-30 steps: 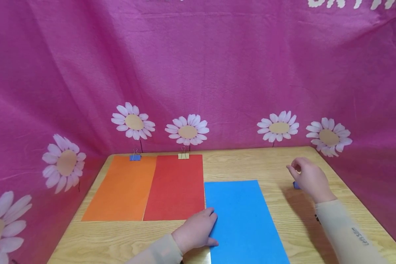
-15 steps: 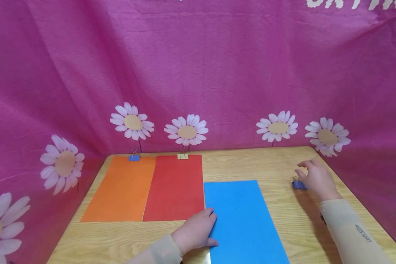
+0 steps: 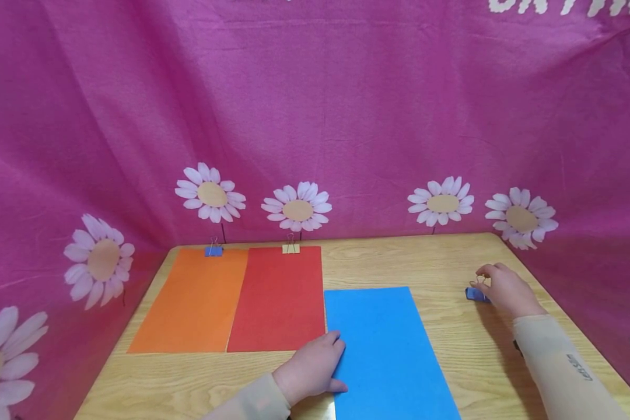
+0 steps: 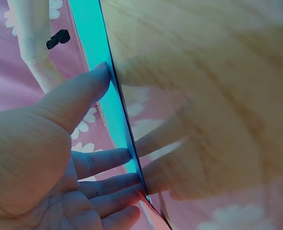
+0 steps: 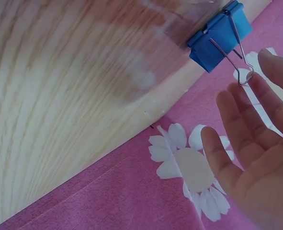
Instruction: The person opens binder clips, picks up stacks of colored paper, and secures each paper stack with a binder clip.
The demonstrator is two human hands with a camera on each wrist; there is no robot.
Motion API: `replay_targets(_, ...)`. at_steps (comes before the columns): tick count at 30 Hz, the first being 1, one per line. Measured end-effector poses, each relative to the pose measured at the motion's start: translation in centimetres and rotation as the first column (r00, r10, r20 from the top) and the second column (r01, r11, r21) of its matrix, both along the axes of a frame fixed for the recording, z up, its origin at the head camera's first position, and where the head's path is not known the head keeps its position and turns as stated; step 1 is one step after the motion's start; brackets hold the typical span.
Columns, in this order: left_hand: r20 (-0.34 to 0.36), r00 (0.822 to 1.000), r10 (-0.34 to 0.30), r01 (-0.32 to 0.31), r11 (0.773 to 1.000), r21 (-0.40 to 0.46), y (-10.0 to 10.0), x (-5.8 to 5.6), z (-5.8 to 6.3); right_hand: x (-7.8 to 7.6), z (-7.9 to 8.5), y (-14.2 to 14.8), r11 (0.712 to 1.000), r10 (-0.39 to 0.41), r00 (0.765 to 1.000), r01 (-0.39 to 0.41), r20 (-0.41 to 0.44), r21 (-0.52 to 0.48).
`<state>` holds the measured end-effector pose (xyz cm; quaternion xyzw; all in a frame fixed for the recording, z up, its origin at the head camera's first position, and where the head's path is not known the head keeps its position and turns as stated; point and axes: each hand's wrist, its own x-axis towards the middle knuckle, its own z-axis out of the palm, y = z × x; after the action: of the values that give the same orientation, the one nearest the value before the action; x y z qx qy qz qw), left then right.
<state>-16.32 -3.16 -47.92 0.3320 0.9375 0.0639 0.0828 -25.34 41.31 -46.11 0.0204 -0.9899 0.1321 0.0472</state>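
A blue sheet of paper (image 3: pixel 385 344) lies flat on the wooden table. My left hand (image 3: pixel 311 366) rests at its left edge; in the left wrist view the thumb and extended fingertips touch that edge. On the right side of the table sits a blue binder clip (image 5: pixel 220 36) with its wire handles raised. My right hand (image 3: pixel 510 290) is at this clip. In the right wrist view a fingertip meets the looped end of a wire handle, while the thumb (image 5: pixel 277 69) stands slightly apart from it.
Orange paper (image 3: pixel 186 303) lies at the left with a blue binder clip (image 3: pixel 213 251) on its far edge. Beside it, red paper (image 3: pixel 278 303) carries a cream binder clip (image 3: pixel 291 248). A pink flowered cloth (image 3: pixel 367 128) hangs behind and around the table (image 3: pixel 378 262).
My right hand has moved a little right and down, and its fingers have come in around the blue clip's handles. The left hand and the papers stay put.
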Motion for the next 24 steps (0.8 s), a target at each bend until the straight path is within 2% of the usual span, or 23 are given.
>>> replay_targets(12, 0.001, 1.0, -0.001, 0.001, 1.0, 0.003, -0.1, 0.1, 0.1, -1.0, -0.5, 0.3, 0.999, -0.032, 0.999, 0.032, 0.04, 0.003)
replay_targets(24, 0.008, 1.0, -0.003, 0.003, 1.0, -0.004, 0.0, 0.1, 0.3, -1.8, -0.6, 0.7, 0.996, -0.041, 0.995, 0.048, 0.096, -0.075)
